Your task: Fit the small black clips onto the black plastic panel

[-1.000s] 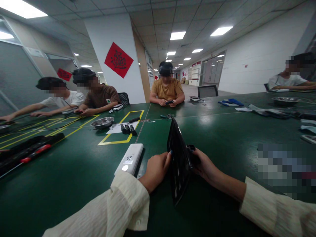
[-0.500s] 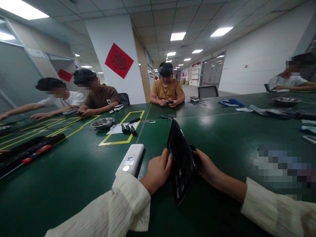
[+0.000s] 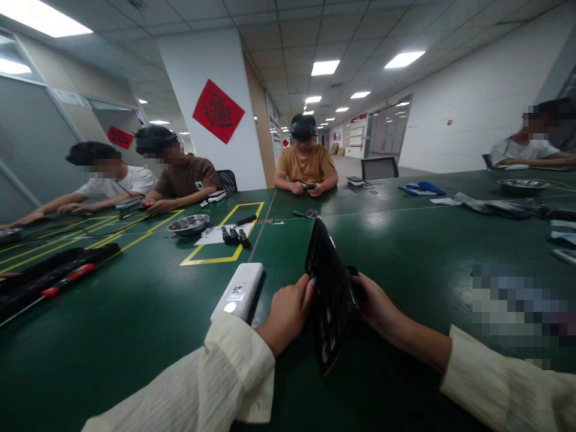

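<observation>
A thin black rectangular panel (image 3: pixel 330 306) with a glossy, dark face stands almost on edge in front of me, tilted and seen nearly side-on. I cannot tell its exact kind. My left hand (image 3: pixel 288 309) grips it at its left side, fingers bent and thumb against the face; a small blue spot shows at the thumb tip. On the other side my right hand (image 3: pixel 375 300) holds the panel from behind, by a dark part (image 3: pixel 352 275) sticking out near its upper edge. The right fingertips are hidden. Beside my left wrist lies a white power bank (image 3: pixel 238 291).
Ahead are a metal bowl (image 3: pixel 189 224), black parts (image 3: pixel 235 236) on white paper and a pair of pliers (image 3: pixel 305 213). A black tool case (image 3: pixel 54 270) with a red-handled screwdriver (image 3: pixel 74 276) lies left. People sit around the green table (image 3: pixel 405 240); gloves (image 3: pixel 488 205) lie right.
My hands and the black panel stay almost where they were. At the far left, a person's arms have shifted slightly on the table.
</observation>
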### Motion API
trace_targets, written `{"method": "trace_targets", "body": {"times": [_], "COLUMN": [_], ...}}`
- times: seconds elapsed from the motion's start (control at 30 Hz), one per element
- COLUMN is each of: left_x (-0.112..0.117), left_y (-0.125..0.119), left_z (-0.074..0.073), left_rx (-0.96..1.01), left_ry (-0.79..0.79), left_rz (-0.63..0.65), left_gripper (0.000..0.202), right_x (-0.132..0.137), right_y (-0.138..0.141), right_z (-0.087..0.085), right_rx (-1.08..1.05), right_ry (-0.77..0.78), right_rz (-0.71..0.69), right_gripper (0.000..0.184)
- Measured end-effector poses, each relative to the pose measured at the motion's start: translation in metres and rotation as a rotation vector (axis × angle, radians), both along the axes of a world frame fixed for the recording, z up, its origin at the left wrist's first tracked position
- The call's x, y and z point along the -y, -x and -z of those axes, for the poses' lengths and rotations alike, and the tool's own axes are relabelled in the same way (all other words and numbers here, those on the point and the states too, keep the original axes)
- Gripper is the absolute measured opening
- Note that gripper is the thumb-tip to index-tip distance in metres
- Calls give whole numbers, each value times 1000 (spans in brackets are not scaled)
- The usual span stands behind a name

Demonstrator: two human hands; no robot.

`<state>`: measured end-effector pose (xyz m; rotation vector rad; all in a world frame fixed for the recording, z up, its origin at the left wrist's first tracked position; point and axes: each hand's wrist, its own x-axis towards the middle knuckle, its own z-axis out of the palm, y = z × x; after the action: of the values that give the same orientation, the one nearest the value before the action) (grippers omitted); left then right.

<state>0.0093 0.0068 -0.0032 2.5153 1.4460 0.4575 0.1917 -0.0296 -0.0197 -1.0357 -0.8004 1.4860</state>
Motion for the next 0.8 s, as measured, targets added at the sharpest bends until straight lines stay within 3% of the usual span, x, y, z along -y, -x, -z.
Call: {"method": "trace_targets", "body": {"times": [0.13, 0.33, 0.53, 0.8], "left_x": [-1, 0, -2, -4], "left_y": [1, 2, 1, 1], "left_z": [-2, -6, -4, -2], "left_rx": [166, 243, 214, 214], "left_ry": [81, 117, 151, 165], "left_rz": [64, 121, 44, 37], "left_gripper": [37, 34, 50, 49], "right_x": [2, 2, 4, 2], "right_y": [0, 1, 3, 3], "right_z": [0, -2, -7, -5], "right_rx": [8, 68, 128, 117], "right_ry": [-2, -12, -42, -14], "right_rz": [-1, -8, -26, -11], "right_gripper": [24, 27, 25, 27]}}
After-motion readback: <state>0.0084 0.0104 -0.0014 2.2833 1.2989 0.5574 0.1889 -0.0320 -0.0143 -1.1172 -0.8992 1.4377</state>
